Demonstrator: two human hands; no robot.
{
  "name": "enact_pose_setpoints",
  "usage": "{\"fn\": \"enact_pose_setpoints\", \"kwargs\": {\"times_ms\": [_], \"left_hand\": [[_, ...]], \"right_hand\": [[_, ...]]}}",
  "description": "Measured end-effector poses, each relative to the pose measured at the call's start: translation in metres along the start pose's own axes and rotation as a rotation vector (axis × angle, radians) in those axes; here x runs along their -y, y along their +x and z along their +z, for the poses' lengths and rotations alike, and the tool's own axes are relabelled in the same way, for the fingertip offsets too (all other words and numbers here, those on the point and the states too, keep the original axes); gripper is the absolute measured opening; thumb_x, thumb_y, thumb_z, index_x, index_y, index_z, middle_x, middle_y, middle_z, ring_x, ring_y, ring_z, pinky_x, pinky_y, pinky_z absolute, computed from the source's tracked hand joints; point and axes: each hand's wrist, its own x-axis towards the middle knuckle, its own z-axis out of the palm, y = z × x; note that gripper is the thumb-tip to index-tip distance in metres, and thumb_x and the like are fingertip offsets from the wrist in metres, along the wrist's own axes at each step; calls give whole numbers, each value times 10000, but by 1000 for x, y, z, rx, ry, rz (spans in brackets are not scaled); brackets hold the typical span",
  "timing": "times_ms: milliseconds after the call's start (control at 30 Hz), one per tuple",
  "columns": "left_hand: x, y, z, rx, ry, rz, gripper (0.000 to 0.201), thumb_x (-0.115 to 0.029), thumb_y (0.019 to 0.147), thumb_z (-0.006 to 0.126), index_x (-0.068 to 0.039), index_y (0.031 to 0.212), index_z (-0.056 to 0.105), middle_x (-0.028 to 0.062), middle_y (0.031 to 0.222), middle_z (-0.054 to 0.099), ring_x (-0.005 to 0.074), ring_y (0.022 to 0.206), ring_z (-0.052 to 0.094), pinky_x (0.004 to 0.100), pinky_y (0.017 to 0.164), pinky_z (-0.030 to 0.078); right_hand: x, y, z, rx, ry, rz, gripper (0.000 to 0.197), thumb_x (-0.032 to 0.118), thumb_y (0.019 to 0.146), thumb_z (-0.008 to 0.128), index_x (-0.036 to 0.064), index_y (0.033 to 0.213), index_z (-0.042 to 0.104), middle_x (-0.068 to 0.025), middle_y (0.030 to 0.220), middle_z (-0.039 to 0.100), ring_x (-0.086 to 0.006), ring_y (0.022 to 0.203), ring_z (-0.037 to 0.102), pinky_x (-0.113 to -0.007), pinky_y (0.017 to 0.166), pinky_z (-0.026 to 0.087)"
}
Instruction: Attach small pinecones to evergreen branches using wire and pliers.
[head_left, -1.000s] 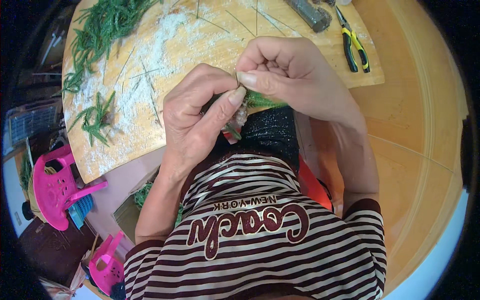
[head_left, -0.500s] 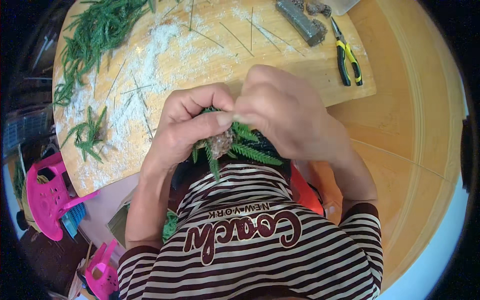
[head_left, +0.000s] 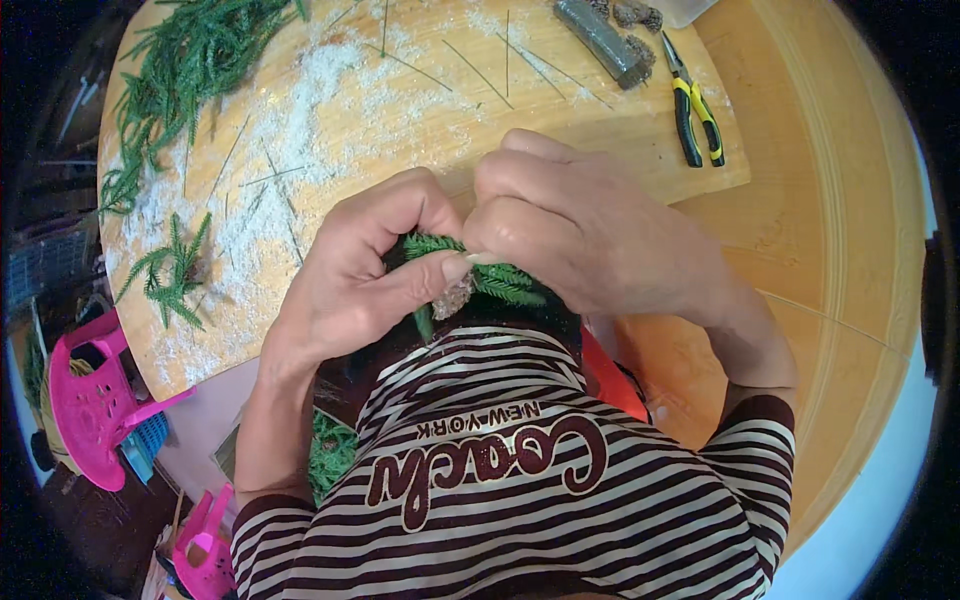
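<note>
Close in front of my chest, my left hand is closed on an artificial pine sprig, its thumb and finger pinching near the base. A brownish, whitish-dusted pine cone sits among the green fronds below the thumb. My right hand is curled closed right against the left fingertips, above the fronds. What its fingers pinch is hidden behind the knuckles. A loose green sprig lies at the table's left edge.
White flakes are strewn over the wooden table, with several thin green wire stems. Green sprigs are heaped far left. Yellow-black pliers, a grey wrapped bundle and pine cones lie far right. Pink chairs stand lower left.
My right hand has rolled over, with its wrist and elbow moving outward to the right. The sprig and pine cone have turned in my left hand and show less below it.
</note>
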Motion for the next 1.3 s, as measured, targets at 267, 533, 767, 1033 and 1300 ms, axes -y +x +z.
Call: {"fn": "enact_pose_setpoints", "kwargs": {"times_ms": [267,533,767,1033,1300], "left_hand": [[-13,-5,12,-247,173,14,119,2,737,643,3,790,537,75,726,503,187,631,523,299,556,415],[-9,-3,14,-442,695,331,134,25,710,644,1,809,558,112,719,505,233,629,529,294,567,427],[-14,-6,5,-369,381,204,111,12,708,662,9,781,579,75,718,526,168,631,513,256,578,406],[-15,-7,4,-263,310,223,109,3,709,667,13,767,576,62,709,517,153,635,504,254,568,398],[-10,-7,8,-347,755,398,120,13,705,660,13,784,569,82,723,526,187,632,525,288,570,423]], "right_hand": [[0,6,-4,77,-224,-44,162,98,682,606,56,789,491,-76,721,450,-267,645,476,-345,508,387],[10,5,6,17,347,700,140,113,802,594,27,806,483,-77,721,453,-220,575,450,-302,511,375],[8,1,-7,-143,-152,93,170,108,798,592,34,948,560,-48,716,468,-187,621,505,-283,514,398],[6,14,-24,145,-416,-220,238,128,723,591,61,948,553,-47,755,492,-220,609,537,-327,450,405],[12,10,5,84,58,375,114,114,855,546,40,785,497,-45,652,414,-130,542,428,-249,486,353]]}}
